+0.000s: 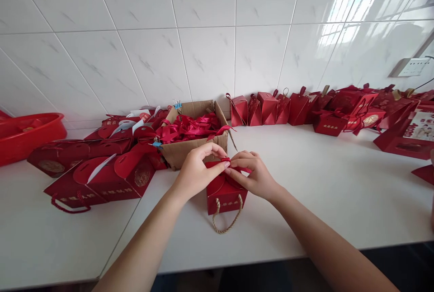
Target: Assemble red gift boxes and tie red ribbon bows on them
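Note:
Straight ahead on the white table stands a small red gift box [217, 192] with a beige rope handle [226, 231] hanging down its front. Above its top, my left hand [200, 165] pinches a red ribbon [225, 160] between thumb and fingers. From the other side my right hand [252, 172] pinches the same ribbon, its fingertips close to those of the left. The fingers hide part of the ribbon and the lid. Just behind is a cardboard box [190, 151] heaped with red ribbons [190, 127], blue clips on its rim.
Several unclosed red gift boxes [101, 179] crowd the left, with a red plastic basin [32, 131] beyond. Folded red boxes [239, 111] line the tiled wall [206, 61]. More finished-looking boxes [327, 122] stand right, below a power socket [411, 67]. The table's front edge [233, 268] is near.

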The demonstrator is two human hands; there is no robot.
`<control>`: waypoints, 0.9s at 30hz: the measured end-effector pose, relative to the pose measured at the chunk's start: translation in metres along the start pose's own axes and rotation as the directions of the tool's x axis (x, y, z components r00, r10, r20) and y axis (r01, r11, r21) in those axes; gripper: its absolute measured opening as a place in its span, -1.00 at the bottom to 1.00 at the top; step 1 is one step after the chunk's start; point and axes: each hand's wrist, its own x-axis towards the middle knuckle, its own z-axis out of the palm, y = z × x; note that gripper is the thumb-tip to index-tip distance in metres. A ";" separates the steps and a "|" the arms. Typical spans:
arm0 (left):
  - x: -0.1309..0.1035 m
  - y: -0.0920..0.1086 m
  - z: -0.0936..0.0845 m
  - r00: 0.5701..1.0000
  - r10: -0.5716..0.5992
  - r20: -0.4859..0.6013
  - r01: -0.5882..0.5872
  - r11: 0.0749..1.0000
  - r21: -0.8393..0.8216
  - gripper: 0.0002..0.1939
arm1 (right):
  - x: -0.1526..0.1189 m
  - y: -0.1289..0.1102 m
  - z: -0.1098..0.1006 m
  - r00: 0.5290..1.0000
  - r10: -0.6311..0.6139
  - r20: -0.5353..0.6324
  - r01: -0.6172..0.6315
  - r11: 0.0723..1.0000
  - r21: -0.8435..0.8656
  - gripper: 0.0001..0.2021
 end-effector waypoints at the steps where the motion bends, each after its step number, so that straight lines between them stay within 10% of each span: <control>1: -0.001 0.000 -0.002 1.000 -0.008 0.002 0.008 1.000 -0.025 -0.87 | 0.000 0.001 0.001 1.000 0.018 -0.011 -0.018 0.999 0.043 -0.87; 11: -0.020 -0.033 -0.017 0.896 -0.438 0.075 0.431 0.897 0.098 -0.56 | -0.002 0.013 -0.001 0.991 -0.081 0.106 0.059 0.978 0.200 -0.89; 18: -0.024 -0.037 -0.017 0.882 -0.398 0.250 0.419 0.908 -0.031 -0.54 | -0.003 0.018 -0.004 0.979 -0.045 0.197 -0.029 0.933 0.358 -0.80; 27: -0.026 -0.038 -0.015 0.907 -0.358 0.221 0.395 0.905 -0.156 -0.64 | -0.001 0.014 -0.013 0.942 0.002 0.335 -0.120 0.935 0.332 -0.76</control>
